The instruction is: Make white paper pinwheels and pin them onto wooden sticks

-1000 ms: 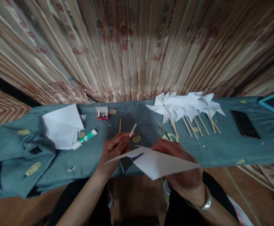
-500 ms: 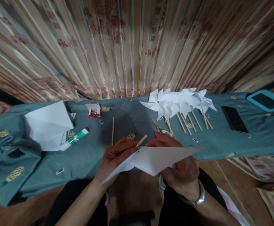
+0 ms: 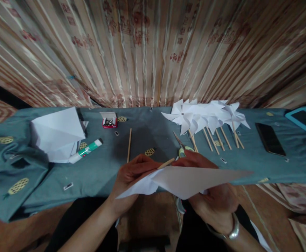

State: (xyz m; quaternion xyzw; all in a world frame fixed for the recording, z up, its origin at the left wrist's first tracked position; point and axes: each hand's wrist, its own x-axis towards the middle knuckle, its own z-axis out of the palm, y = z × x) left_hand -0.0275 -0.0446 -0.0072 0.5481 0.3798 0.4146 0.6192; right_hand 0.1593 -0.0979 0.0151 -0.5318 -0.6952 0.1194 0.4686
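A white paper pinwheel (image 3: pixel 187 180) is held between my two hands just over the front edge of the table. My left hand (image 3: pixel 132 176) is closed around a thin wooden stick (image 3: pixel 166 163), whose end pokes out beyond the fingers behind the paper. On the other side, my right hand (image 3: pixel 218 201) grips the pinwheel's folded paper from behind, its fingers partly hidden by a broad blade. Scissors (image 3: pixel 181 147) with green handles lie just beyond the right fingers. Another wooden stick (image 3: pixel 129 145) rests on the cloth past my left hand.
Several finished pinwheels (image 3: pixel 205 115) lie at the back right, near a black phone (image 3: pixel 270 139) and a blue-framed tablet (image 3: pixel 305 119). Leftward are a red box of pins (image 3: pixel 110 120), a glue stick (image 3: pixel 87 150) and white paper sheets (image 3: pixel 60 131). A patterned curtain (image 3: pixel 142 52) hangs behind.
My hands and the pinwheel have shifted slightly right in view, and the paper has tilted flatter. The camera view has moved a little too. Both hands keep their hold.
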